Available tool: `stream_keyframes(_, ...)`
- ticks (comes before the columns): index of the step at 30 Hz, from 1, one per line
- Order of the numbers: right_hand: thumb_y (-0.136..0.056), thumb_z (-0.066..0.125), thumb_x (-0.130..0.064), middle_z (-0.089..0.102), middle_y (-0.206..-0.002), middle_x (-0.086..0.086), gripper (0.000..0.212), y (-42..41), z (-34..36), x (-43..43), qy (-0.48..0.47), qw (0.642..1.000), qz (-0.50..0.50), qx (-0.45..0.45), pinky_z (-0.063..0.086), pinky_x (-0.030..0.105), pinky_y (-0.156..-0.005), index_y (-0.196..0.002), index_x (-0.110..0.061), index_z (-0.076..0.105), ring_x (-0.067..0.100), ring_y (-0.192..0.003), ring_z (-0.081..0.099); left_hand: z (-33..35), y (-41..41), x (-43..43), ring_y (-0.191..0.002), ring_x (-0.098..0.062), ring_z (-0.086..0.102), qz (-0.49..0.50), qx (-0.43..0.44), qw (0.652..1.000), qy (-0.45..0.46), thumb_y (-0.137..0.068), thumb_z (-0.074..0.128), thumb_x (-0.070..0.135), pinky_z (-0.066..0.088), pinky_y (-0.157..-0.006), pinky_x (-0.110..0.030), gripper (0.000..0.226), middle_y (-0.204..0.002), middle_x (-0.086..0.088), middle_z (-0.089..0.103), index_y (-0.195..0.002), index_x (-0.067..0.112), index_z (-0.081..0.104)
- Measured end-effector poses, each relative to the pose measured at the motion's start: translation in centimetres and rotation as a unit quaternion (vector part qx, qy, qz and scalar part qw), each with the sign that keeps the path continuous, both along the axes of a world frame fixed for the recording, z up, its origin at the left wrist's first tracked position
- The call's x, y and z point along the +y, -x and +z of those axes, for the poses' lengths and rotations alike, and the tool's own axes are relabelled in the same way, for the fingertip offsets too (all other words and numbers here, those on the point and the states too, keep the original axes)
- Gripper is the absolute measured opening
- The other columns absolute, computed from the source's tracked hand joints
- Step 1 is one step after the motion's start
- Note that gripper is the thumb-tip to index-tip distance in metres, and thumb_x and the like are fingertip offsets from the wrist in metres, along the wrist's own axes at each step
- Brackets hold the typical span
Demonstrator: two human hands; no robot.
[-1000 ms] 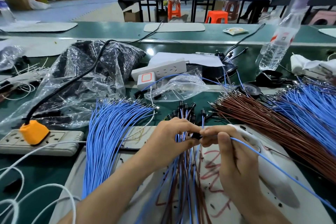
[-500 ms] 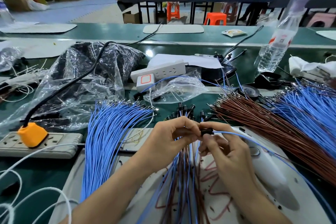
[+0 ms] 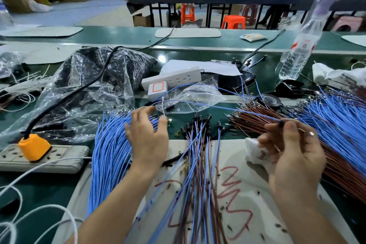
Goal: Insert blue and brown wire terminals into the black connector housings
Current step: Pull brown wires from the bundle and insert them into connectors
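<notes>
my right hand (image 3: 293, 156) pinches a black housing (image 3: 281, 123) with one blue wire (image 3: 257, 113) in it, just right of the finished pile (image 3: 198, 144), my left hand (image 3: 147, 134) spread open over the loose blue wires (image 3: 111, 144) left of that pile, and they're light and floppy, so I'd grab right behind the terminal

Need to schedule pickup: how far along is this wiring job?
Done: a small bunch of wired housings lies mid-table. In hand: the right hand pinches a housing carrying a blue wire; the left hand hovers over loose blue wires. Left: those and the brown wires, both large piles.
</notes>
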State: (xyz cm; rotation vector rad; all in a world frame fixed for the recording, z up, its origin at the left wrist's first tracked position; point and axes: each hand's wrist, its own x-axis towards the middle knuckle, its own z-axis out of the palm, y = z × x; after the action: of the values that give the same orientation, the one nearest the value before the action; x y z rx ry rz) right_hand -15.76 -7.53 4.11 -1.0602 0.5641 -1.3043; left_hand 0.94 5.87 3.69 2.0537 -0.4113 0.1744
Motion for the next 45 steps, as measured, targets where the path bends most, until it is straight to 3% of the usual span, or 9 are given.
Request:
stream_keyframes(2,-0.099,0.050,-0.018,0.068,-0.066,-0.003,0.014,0.2,0.0,-0.8,-0.043,0.998,-0.031,-0.023,0.054,0.022,-0.053,-0.086,-0.020,0.057,0.008,-0.051,0.061,0.0,-0.6,0.1,-0.133,-0.017,0.030,0.043,0.022,0.999,-0.003,-0.095,0.051,0.026,-0.005,-0.118,-0.044,0.034,-0.133,-0.002,0.040,-0.126,0.014,0.047)
stream_keyframes(6,-0.097,0.054,-0.019,0.068,-0.071,-0.003,0.013,0.2,-0.2,-0.2,0.024,0.998,-0.047,0.019,0.055,0.021,-0.057,-0.087,-0.026,0.060,0.009,-0.056,0.064,-0.1,0.2,0.1,-0.144,-0.016,0.006,0.054,-0.056,0.996,-0.037,-0.089,0.059,0.025,-0.012,-0.117,-0.042,0.035,-0.150,-0.005,0.021,-0.120,0.015,0.047)
stream_keyframes(9,-0.091,0.063,-0.033,0.068,-0.073,-0.007,0.003,0.3,-0.2,1.5,0.211,0.972,-0.043,0.088,0.055,0.026,-0.053,-0.094,-0.033,0.064,0.008,-0.060,0.066,0.7,2.0,0.1,-0.132,-0.011,0.033,-0.063,-0.194,0.978,0.039,-0.083,0.062,0.014,0.018,-0.115,-0.029,0.024,-0.142,-0.009,0.039,-0.106,0.014,0.054)
stream_keyframes(12,-0.087,0.066,-0.037,0.066,-0.078,-0.010,0.013,-0.1,-0.9,3.2,0.361,0.921,-0.012,0.149,0.051,0.014,-0.063,-0.098,-0.030,0.066,0.004,-0.066,0.065,1.3,4.8,0.1,-0.081,-0.005,0.060,-0.335,-0.130,0.926,0.119,-0.081,0.062,0.004,0.047,-0.075,-0.019,0.033,-0.106,0.011,0.064,-0.112,0.017,0.057)
stream_keyframes(14,-0.084,0.067,-0.028,0.062,-0.079,-0.009,0.016,-0.3,-1.5,3.8,0.427,0.885,-0.018,0.183,0.047,0.012,-0.066,-0.093,-0.016,0.068,0.004,-0.067,0.060,1.0,5.8,-0.2,-0.079,-0.006,0.065,-0.417,-0.092,0.897,0.114,-0.080,0.062,-0.002,0.049,-0.074,-0.017,0.038,-0.096,0.016,0.066,-0.111,0.021,0.060)
stream_keyframes(22,-0.082,0.069,-0.025,0.064,-0.082,-0.001,0.019,-0.3,-1.8,3.9,0.426,0.884,-0.004,0.193,0.050,0.024,-0.063,-0.089,-0.008,0.070,0.007,-0.070,0.059,0.6,4.7,-0.3,-0.086,-0.007,0.068,-0.461,0.026,0.878,0.123,-0.081,0.066,-0.001,0.049,-0.079,-0.017,0.033,-0.090,0.007,0.070,-0.096,0.028,0.063)
stream_keyframes(29,-0.082,0.069,-0.027,0.063,-0.079,-0.005,0.015,-0.4,-2.0,4.5,0.390,0.903,0.015,0.182,0.050,0.015,-0.064,-0.093,-0.017,0.064,0.004,-0.066,0.060,0.7,4.4,-0.3,-0.078,-0.004,0.064,-0.449,-0.003,0.888,0.101,-0.078,0.067,-0.008,0.048,-0.074,-0.014,0.032,-0.084,0.000,0.065,-0.088,0.022,0.063)
stream_keyframes(38,-0.083,0.069,-0.024,0.061,-0.083,0.000,0.016,-0.2,-1.9,4.3,0.394,0.900,0.043,0.180,0.052,0.025,-0.062,-0.091,-0.010,0.067,0.009,-0.068,0.060,0.6,4.7,-0.2,-0.078,-0.011,0.062,-0.446,-0.029,0.889,0.100,-0.075,0.059,-0.002,0.052,-0.076,-0.022,0.022,-0.084,0.004,0.061,-0.089,0.014,0.062)
stream_keyframes(45,-0.080,0.072,-0.015,0.059,-0.086,0.002,0.015,-0.2,-1.4,4.0,0.400,0.898,0.042,0.178,0.052,0.029,-0.064,-0.095,-0.014,0.068,0.011,-0.073,0.060,0.5,4.8,-0.4,-0.079,-0.016,0.063,-0.454,0.002,0.882,0.125,-0.080,0.059,-0.001,0.053,-0.077,-0.026,0.029,-0.084,0.005,0.061,-0.089,0.027,0.058)
